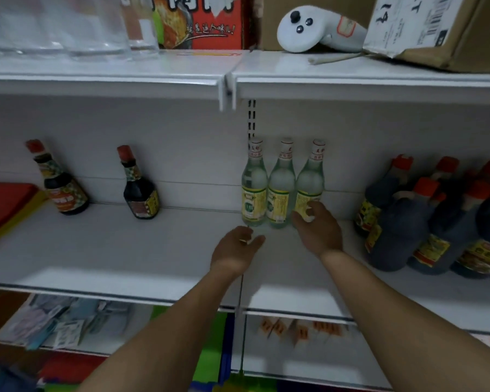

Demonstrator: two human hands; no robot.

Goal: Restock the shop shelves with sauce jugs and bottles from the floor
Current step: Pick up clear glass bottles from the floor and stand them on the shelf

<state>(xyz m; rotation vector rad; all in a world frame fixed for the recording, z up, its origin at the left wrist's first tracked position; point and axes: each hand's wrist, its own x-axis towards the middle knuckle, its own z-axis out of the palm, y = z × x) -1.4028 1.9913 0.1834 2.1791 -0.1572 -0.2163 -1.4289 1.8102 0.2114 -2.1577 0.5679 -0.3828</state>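
Observation:
Three clear bottles with yellow labels and white caps stand in a row at the back of the middle shelf point(125, 250): the left bottle point(253, 182), the middle bottle point(281, 185) and the right bottle point(310, 179). My right hand point(318, 230) reaches in, with thumb and fingers curled around the lower part of the right bottle. My left hand point(234, 248) hovers just in front of the left bottle, empty, fingers loosely apart. Several dark sauce jugs point(402, 222) with red caps crowd the shelf's right end.
Two dark sauce bottles point(64, 185) point(139, 188) stand at the shelf's back left, beside a red box point(3, 202). The top shelf holds a white controller point(309, 28), a cardboard box point(441, 26) and a red carton point(204, 21). Small packets lie on the lower shelf point(63, 323).

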